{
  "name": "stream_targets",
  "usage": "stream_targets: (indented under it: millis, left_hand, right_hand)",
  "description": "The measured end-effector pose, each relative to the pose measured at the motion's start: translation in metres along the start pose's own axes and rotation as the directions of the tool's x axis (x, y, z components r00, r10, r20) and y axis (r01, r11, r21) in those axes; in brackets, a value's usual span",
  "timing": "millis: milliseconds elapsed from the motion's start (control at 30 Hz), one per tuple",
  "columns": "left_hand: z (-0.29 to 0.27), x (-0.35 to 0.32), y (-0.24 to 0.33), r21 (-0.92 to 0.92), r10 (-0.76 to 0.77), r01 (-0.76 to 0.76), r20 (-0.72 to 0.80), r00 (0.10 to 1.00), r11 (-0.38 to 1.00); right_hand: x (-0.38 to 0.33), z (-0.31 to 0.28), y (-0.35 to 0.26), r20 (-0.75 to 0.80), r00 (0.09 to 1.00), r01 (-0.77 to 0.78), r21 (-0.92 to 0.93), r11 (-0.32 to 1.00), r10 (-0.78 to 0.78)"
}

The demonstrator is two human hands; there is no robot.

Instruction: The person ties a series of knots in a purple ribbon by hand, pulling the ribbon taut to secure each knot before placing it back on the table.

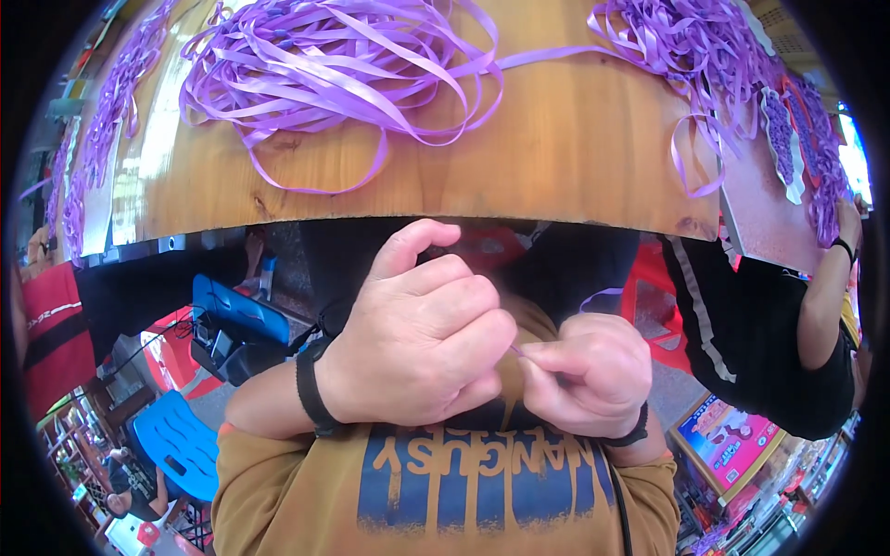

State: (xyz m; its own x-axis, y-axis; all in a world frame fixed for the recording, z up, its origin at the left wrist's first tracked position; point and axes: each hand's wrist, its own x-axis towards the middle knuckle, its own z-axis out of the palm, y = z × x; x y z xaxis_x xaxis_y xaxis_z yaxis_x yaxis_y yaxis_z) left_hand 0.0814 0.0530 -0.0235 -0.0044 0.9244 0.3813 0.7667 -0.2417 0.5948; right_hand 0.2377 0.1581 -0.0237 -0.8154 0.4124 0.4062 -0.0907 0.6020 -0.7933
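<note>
My left hand is closed in front of my chest, with the index finger raised and bent away from the rest. Close beside it, my right hand pinches thumb against finger. Between the two hands shows a short, thin bit of purple ribbon, which runs into both grips; most of it is hidden by the fingers. A loose curl of purple ribbon shows just above my right hand. Whether it is the same piece, I cannot tell. On the wooden table beyond lies a big tangled heap of purple ribbon.
The table's near edge runs just past my hands. A second ribbon heap lies at the far right, and more ribbon hangs at the left. A person's arm is at the right, another's red garment at the left. A blue stool stands lower left.
</note>
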Motion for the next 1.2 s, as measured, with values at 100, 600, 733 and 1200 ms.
stream_targets:
  millis: [100,600,733,1200]
  left_hand:
    - [0.005,0.0,0.0,0.101,-0.003,0.008,-0.053,0.999,0.995]
    - [-0.064,-0.044,-0.035,-0.354,-0.609,0.499,-0.537,0.584,0.791]
    - [-0.07,-0.053,-0.036,-0.325,-0.589,0.491,-0.45,0.671,0.808]
    - [0.002,0.003,0.004,-0.236,-0.027,0.041,0.062,0.998,0.971]
  right_hand:
    - [-0.001,0.004,0.003,-0.008,0.999,0.042,0.027,0.999,-0.042]
    - [-0.013,-0.036,0.015,0.171,0.877,-0.479,0.218,0.85,0.45]
    - [-0.013,-0.039,0.009,0.183,0.881,-0.473,0.319,0.821,0.437]
    - [-0.009,-0.027,-0.003,0.167,0.92,-0.388,0.278,0.879,0.353]
